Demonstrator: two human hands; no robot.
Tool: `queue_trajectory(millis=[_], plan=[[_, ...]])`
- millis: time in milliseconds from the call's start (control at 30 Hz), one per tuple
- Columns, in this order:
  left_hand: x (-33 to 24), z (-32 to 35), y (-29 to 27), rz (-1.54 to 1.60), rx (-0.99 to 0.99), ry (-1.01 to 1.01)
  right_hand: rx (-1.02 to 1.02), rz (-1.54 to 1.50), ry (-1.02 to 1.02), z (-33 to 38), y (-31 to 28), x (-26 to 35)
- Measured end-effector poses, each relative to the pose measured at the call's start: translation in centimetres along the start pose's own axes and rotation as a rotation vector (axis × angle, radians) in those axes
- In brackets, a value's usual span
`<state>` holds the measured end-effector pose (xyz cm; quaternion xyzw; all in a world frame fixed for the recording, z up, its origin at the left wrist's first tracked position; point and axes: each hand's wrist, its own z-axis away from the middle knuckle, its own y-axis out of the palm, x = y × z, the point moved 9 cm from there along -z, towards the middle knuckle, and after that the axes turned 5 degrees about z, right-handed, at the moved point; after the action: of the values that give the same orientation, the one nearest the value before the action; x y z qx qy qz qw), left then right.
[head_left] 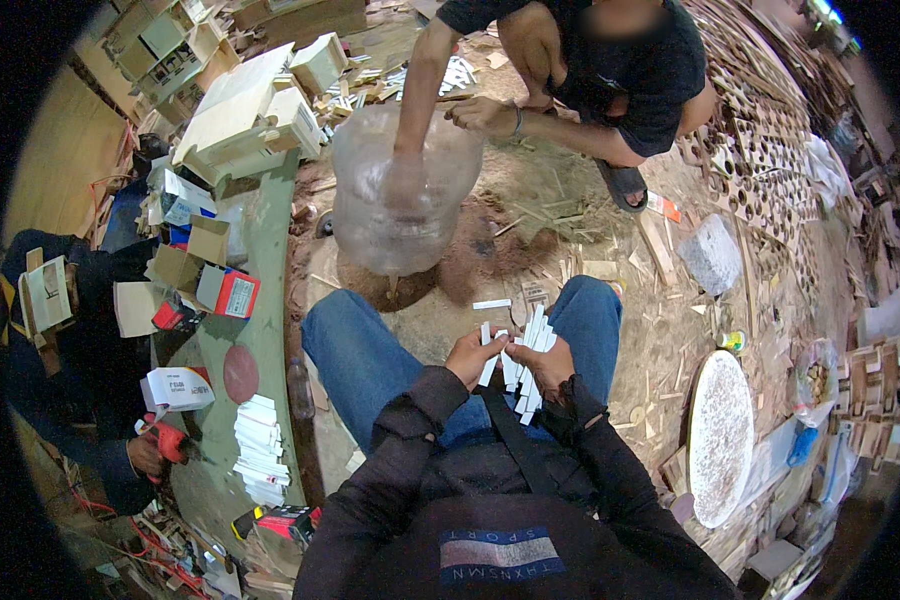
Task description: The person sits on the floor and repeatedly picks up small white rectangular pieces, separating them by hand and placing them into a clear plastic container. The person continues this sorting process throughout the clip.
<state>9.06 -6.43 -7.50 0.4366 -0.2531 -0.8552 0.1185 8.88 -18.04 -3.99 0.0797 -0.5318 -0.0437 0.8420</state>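
Low in front of me, between my knees, my right hand (553,370) is closed round a fanned bundle of thin white strips (530,392). Close beside it, my left hand (473,362) pinches a white strip (487,374) between thumb and fingers. The tips of both hands nearly meet at the bundle. One loose white strip (492,304) lies on the floor just beyond my hands. What the strips are made of, I cannot tell.
A co-worker squats opposite, one arm in a big clear plastic bag (355,225). On my left, a green table (288,215) holds a pile of white strips (260,455) and small boxes (235,295). Another person's hand there grips a red tool (173,440). At right stands a white oval board (720,440).
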Motion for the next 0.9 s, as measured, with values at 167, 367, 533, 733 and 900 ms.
queue_trajectory(millis=[167, 367, 533, 733, 900], plan=[[-0.8, 0.3, -2.4, 0.278, -0.192, -0.001, 0.077, -0.121, 0.238, 0.5, 0.1, -0.6], [-1.9, 0.8, -2.7, 0.155, -0.211, -0.097, 0.204, -0.245, 0.175, 0.5, 1.1, 0.8], [-1.5, 1.1, 0.0, -0.309, -0.021, -0.05, 0.163, -0.111, 0.085, 0.5, 0.7, 0.4], [-0.6, 1.2, 0.0, -0.243, -0.055, -0.07, 0.077, 0.01, 0.029, 0.3, 0.0, -0.1], [-0.7, 1.3, -0.1, -0.157, -0.055, -0.023, 0.02, -0.009, 0.023, 0.1, -0.6, -0.3]])
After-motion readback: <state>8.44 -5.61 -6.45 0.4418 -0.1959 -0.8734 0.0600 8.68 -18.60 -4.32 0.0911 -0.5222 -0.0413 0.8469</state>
